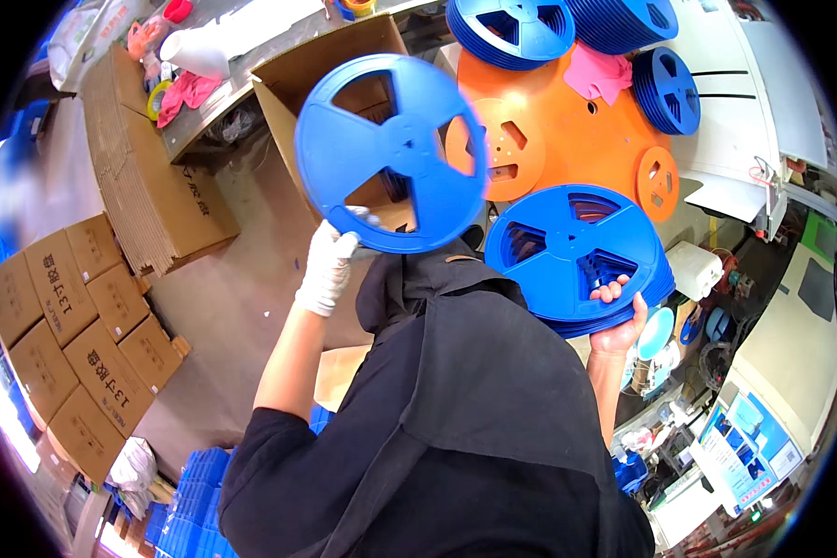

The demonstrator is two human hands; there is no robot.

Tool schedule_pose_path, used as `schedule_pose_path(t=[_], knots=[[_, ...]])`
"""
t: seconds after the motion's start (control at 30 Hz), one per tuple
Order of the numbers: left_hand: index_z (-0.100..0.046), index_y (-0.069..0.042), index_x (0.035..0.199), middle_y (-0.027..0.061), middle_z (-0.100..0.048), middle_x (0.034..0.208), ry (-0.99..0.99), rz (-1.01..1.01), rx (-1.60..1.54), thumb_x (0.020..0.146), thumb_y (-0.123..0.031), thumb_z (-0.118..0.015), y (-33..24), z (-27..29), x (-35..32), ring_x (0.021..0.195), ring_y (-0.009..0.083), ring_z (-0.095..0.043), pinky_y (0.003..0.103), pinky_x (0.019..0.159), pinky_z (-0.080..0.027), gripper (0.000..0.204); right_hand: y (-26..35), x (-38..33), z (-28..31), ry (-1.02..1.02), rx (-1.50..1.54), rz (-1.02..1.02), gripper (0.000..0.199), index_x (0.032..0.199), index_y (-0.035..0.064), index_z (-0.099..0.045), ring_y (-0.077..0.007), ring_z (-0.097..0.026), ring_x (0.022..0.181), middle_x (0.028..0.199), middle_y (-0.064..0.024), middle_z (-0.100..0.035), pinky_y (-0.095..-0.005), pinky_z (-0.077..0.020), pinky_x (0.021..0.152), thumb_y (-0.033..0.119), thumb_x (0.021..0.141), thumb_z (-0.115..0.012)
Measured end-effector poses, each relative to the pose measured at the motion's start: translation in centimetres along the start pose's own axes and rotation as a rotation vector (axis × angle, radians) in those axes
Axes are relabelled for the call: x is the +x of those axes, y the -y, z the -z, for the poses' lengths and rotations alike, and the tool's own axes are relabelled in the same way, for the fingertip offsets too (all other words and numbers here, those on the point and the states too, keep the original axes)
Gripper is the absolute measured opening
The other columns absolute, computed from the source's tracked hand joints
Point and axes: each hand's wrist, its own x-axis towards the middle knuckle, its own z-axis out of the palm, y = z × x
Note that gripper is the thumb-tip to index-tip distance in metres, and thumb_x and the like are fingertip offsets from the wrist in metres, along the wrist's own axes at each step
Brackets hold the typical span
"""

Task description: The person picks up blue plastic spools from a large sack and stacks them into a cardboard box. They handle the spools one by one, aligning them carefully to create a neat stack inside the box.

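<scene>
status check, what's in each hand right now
Left hand, gloved, holds one blue reel up by its rim. Right hand, bare, holds a reel stack. Open box behind raised reel.

One blue reel (392, 153) is raised in the left hand (328, 265), and one stack of blue reels (577, 256) rests on the right hand (618, 321). Beyond the right hand lie three orange discs (567, 130) and two more blue reel stacks (521, 33). Left of the left hand, seven closed cartons (74, 325) are stacked.

white glove on left hand (328, 268), bare right hand (616, 325), black top
</scene>
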Motion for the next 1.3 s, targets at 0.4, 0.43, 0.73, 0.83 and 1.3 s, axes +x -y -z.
schedule_pose_path(t=[0.4, 0.43, 0.73, 0.83, 1.3], knots=[[-0.056, -0.002, 0.103, 0.0187, -0.065, 0.094, -0.509, 0.133, 1.051, 0.075, -0.017, -0.062, 12.2, 8.1, 13.2, 0.088, 0.0333, -0.063, 0.040, 0.081, -0.049, 0.032, -1.1, -1.4, -1.3, 0.005, -0.071, 0.050, 0.038, 0.110, 0.0041, -0.052, -0.0177, -0.050, 0.073, 0.080, -0.0041, -0.050, -0.0362, -0.0464, 0.078, 0.032, 0.084, -0.056], [-0.056, -0.002, 0.105, 0.0194, -0.065, 0.096, -0.481, 0.158, 0.987, 0.075, -0.017, -0.062, 13.9, 9.8, 14.4, 0.089, 0.0335, -0.063, 0.040, 0.081, -0.049, 0.034, -1.1, -1.5, -1.3, 0.014, -0.039, 0.047, 0.039, 0.110, 0.0040, -0.052, -0.0176, -0.049, 0.072, 0.079, -0.0036, -0.049, -0.0362, -0.0456, 0.078, 0.032, 0.084, -0.057], [-0.032, -0.001, 0.142, 0.0215, -0.038, 0.143, -0.199, -0.100, 1.206, 0.086, -0.019, -0.061, 12.1, 7.2, 15.2, 0.132, 0.0340, -0.038, 0.037, 0.110, -0.030, 0.065, 1.2, -1.3, -0.1, 0.318, 0.257, 0.156, 0.035, 0.099, 0.0072, -0.045, -0.0116, -0.045, 0.057, 0.065, 0.0011, -0.043, -0.0309, -0.0403, 0.065, 0.032, 0.083, -0.064], [-0.037, -0.004, 0.140, 0.0190, -0.041, 0.140, -0.014, -0.547, 1.282, 0.081, -0.005, -0.060, 8.8, 1.5, 14.0, 0.128, 0.0342, -0.041, 0.037, 0.108, -0.032, 0.063, 2.4, -2.1, -0.6, 0.421, 0.349, 0.238, 0.031, 0.093, 0.0089, -0.043, -0.0087, -0.045, 0.051, 0.061, 0.0036, -0.045, -0.0272, -0.0399, 0.060, 0.030, 0.085, -0.064], [-0.060, -0.015, 0.113, 0.0102, -0.059, 0.117, 0.895, -1.364, 1.499, 0.067, -0.011, -0.062, -1.9, -15.4, 7.4, 0.115, 0.0319, -0.054, 0.046, 0.098, -0.044, 0.047, 2.9, -0.2, -2.7, 0.822, 0.418, 0.187, 0.036, 0.094, 0.0071, -0.044, -0.0109, -0.051, 0.050, 0.059, 0.0018, -0.047, -0.0292, -0.0447, 0.060, 0.035, 0.087, -0.064]])
